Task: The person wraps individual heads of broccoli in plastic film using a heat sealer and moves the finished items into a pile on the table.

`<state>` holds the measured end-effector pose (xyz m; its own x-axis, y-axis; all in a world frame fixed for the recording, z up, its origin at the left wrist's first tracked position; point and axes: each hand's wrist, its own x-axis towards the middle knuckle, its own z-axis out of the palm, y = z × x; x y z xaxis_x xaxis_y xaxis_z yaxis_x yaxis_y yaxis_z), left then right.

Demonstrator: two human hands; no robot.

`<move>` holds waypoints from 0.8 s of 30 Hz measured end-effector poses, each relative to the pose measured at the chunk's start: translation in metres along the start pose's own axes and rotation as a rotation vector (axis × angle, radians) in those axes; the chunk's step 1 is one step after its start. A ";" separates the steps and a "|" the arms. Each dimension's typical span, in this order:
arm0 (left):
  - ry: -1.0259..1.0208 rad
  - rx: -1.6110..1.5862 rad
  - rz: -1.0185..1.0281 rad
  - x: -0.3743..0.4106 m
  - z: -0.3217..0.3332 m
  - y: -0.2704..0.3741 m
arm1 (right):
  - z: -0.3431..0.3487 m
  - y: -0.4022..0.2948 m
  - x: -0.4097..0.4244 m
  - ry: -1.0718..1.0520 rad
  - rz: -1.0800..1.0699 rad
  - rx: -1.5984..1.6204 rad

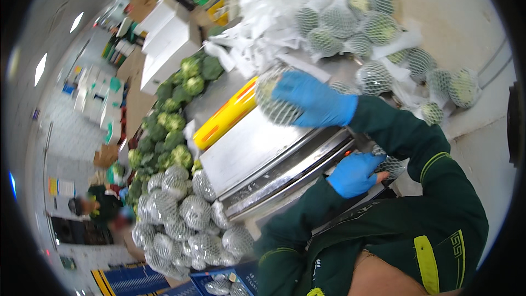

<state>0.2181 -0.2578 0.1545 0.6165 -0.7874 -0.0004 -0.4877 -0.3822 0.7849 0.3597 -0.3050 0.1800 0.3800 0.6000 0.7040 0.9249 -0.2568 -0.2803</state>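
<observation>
My right hand (314, 98), in a blue glove, grips a head of broccoli in a white foam net (276, 98) above the pale flat plate (254, 144) of a metal wrapping machine (287, 168). Lower down, my left hand (356, 174), also gloved in blue with a bare fingertip showing, is closed around another netted head (392, 167) near the machine's near right end. A yellow cylinder with orange marks (226, 113) lies along the plate's far side. Right of the machine are several netted heads (374, 77); the right hand is slightly blurred.
Loose broccoli (166, 121) is heaped left of the machine, beside shiny wrapped netted heads (195, 211). White foam nets (271, 8) are piled at the top. White foam boxes (170, 41) stand at upper left. Another person (100, 205) is far left. A blue crate (222, 281) is at the bottom.
</observation>
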 end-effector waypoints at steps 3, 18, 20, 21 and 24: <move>0.249 -0.064 -0.196 -0.060 -0.008 -0.002 | 0.079 -0.045 0.032 -0.237 -0.169 0.022; 0.716 0.625 -1.302 -0.279 -0.030 -0.131 | 0.097 -0.093 -0.059 -0.757 0.539 -0.223; 0.780 0.512 -1.216 -0.277 -0.025 -0.156 | 0.119 -0.084 -0.071 -0.683 0.705 0.152; 0.801 0.433 -1.139 -0.277 -0.023 -0.158 | 0.122 -0.078 -0.078 -0.565 0.775 0.384; 0.826 0.562 -0.967 -0.283 -0.009 -0.123 | 0.110 -0.094 -0.109 -0.266 0.612 0.391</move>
<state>0.1087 0.0165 0.0636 0.9349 0.3332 0.1222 0.2779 -0.9016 0.3316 0.2329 -0.2629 0.0578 0.7692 0.6123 0.1829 0.4677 -0.3443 -0.8141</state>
